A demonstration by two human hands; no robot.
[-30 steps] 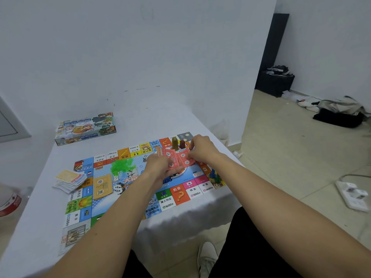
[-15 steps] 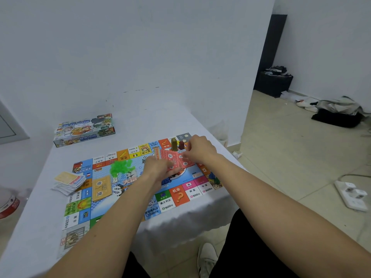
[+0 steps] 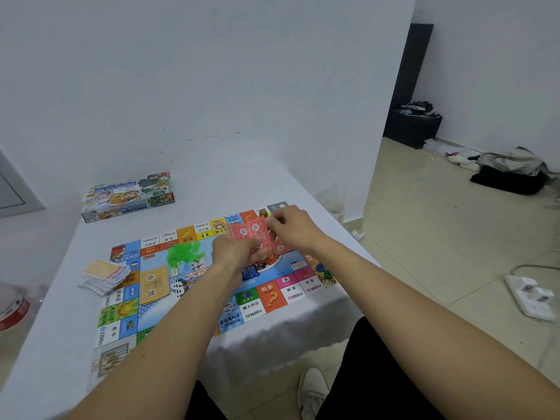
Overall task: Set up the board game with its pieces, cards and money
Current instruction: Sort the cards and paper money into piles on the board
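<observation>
both hands, left and right, pinched red cards over the board; the fan had narrowed since.

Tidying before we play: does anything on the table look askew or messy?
The pile of cards at the left edge of the game board is splayed and uneven, half off the board. The board's near edge overhangs the table.

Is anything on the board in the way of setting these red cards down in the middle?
Both the left hand and right hand hold the red cards above the board. Beneath them, the centre's right part looks bare; the green pieces and tan card stack lie further left.
</observation>
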